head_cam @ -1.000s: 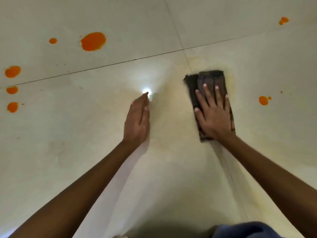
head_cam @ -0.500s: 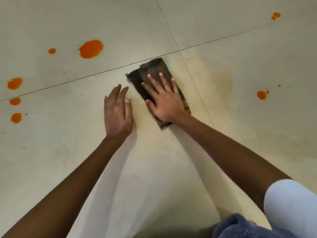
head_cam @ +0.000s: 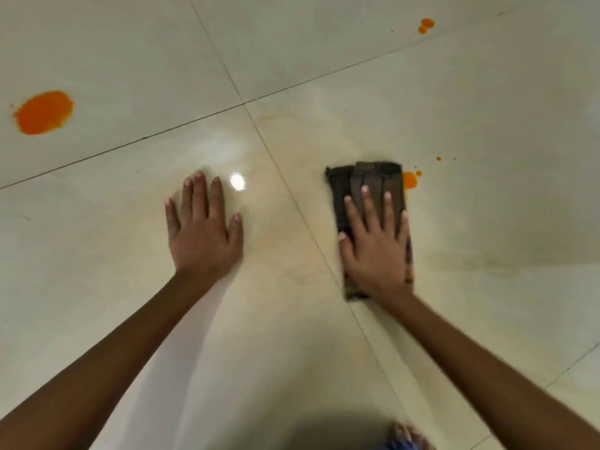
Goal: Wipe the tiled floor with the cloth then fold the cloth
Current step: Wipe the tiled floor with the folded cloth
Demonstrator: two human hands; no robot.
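A dark brown folded cloth [head_cam: 367, 180] lies flat on the pale tiled floor [head_cam: 292, 336], right of the tile joint. My right hand [head_cam: 376, 251] presses flat on the cloth with fingers spread, covering its near half. The cloth's far right corner touches a small orange spot [head_cam: 409, 180]. My left hand [head_cam: 203, 232] rests palm down on the bare tile to the left, fingers apart, holding nothing. Faint yellowish smears show on the tiles around both hands.
A large orange spill [head_cam: 43, 112] sits at the far left, and a small orange blot [head_cam: 426, 25] at the top right. Tiny orange specks [head_cam: 439, 158] lie beyond the cloth. A bright light reflection [head_cam: 237, 181] shines near my left fingers. Blue fabric [head_cam: 402, 444] shows at the bottom edge.
My right hand has slid the cloth from beside my left hand to the right, across the tile joint, up to the small orange spot. The left hand stayed planted on the floor.
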